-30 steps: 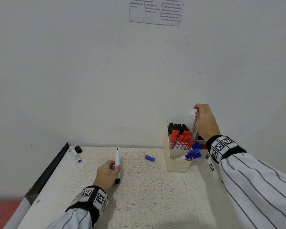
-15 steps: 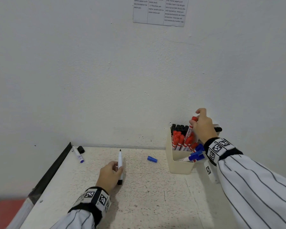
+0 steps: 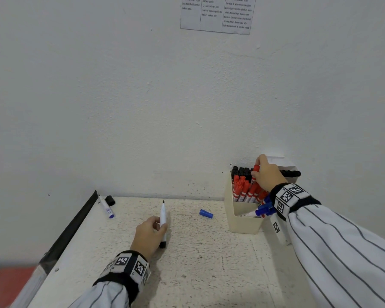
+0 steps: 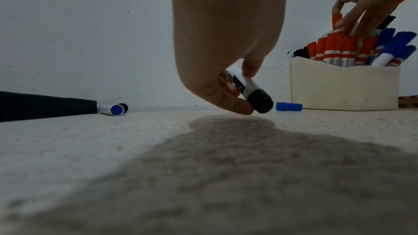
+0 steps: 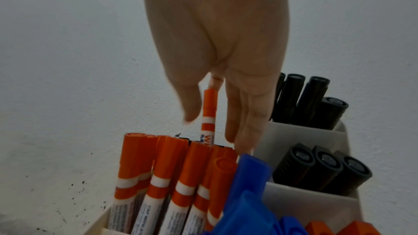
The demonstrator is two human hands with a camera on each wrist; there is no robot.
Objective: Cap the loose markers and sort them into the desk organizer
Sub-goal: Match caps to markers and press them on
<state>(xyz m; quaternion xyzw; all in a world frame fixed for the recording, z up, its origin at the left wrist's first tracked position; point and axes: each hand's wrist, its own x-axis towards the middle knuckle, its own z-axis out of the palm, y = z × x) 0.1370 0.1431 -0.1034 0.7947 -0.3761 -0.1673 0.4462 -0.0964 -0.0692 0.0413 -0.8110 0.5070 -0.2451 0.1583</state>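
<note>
A cream desk organizer [image 3: 242,221] stands at the table's back right, with several red, black and blue markers in it. My right hand [image 3: 257,168] pinches a capped red marker [image 3: 255,174] upright, its lower end down among the other red markers [image 5: 158,176]. My left hand [image 3: 161,225] grips an uncapped black marker [image 3: 163,215] low over the table, tip pointing at the wall. In the left wrist view the black marker's butt end [image 4: 260,103] is nearly on the surface. A loose blue cap [image 3: 206,213] lies between my left hand and the organizer.
An uncapped blue marker [image 3: 106,207] and a loose black cap [image 3: 110,200] lie at the back left, next to a black strip [image 3: 76,223] along the table's left edge. The wall runs right behind the table. Black markers [image 5: 316,171] fill the organizer's rear sections.
My right hand has come down and slightly left, lowering the red marker in among the red ones in the organizer. My left hand has kept its hold on the black marker.
</note>
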